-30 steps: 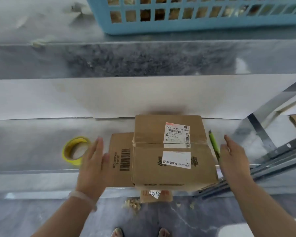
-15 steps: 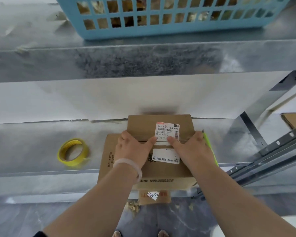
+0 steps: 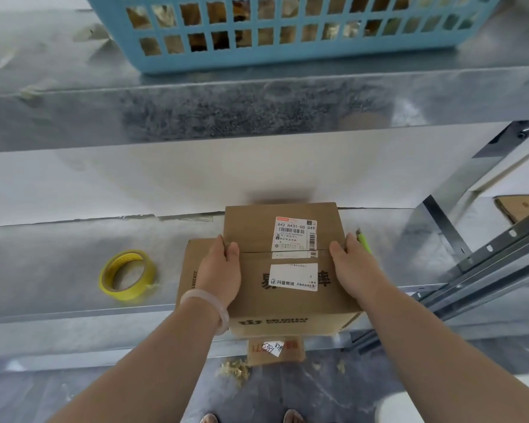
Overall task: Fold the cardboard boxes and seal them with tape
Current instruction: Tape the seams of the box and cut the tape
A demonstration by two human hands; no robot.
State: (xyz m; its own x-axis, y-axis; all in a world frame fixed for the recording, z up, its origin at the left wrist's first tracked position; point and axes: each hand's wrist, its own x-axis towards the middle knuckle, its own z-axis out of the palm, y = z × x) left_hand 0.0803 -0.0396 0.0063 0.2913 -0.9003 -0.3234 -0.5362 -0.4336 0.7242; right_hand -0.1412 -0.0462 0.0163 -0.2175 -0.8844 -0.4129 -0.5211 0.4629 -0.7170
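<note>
Nearest to me, my forearms reach up to the brown cardboard box (image 3: 290,306), which sits on the front part of the grey metal shelf (image 3: 58,264), its near edge over the shelf's lip. My left hand (image 3: 219,270), with a pale translucent bracelet (image 3: 202,296) at the wrist, grips the box's left top edge: thumb lying on top, fingers curled over the side. My right hand (image 3: 356,270) clasps the right top edge the same way. The box lies squarely between my two hands, both top flaps down, and their seam runs from one thumb to the other, crossing the white printed shipping label (image 3: 295,235). Under the box, jutting out past my left hand, lies a flat brown cardboard sheet (image 3: 190,270) with a printed code. Well off to the left on the shelf rests a yellow roll of tape (image 3: 121,294). Just beyond my right fingers a slim green tool (image 3: 364,241) shows. Farthest off, on the upper shelf, stands a light-blue plastic lattice basket (image 3: 287,59).
</note>
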